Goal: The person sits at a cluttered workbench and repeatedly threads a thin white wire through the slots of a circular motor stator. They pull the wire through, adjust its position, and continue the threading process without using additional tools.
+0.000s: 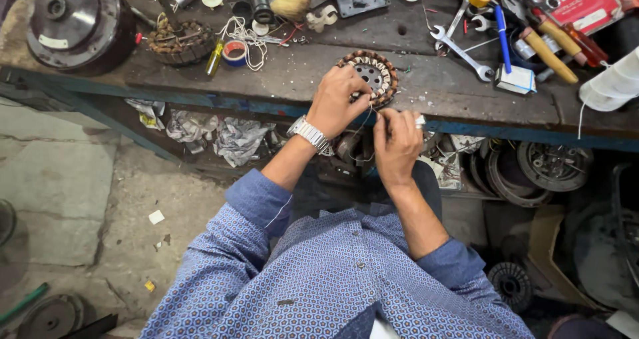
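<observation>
At the centre of the frame, on the workbench edge, lies a copper-wound stator. The left hand grips its rim; the right hand, just below, pinches a thin wire. Spanners lie upper right.

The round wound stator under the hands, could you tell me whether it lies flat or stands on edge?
Flat: the stator rests face-up on the workbench, left hand pressing its rim.

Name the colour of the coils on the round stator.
Coppery brown coils; head view shows it best.
</observation>
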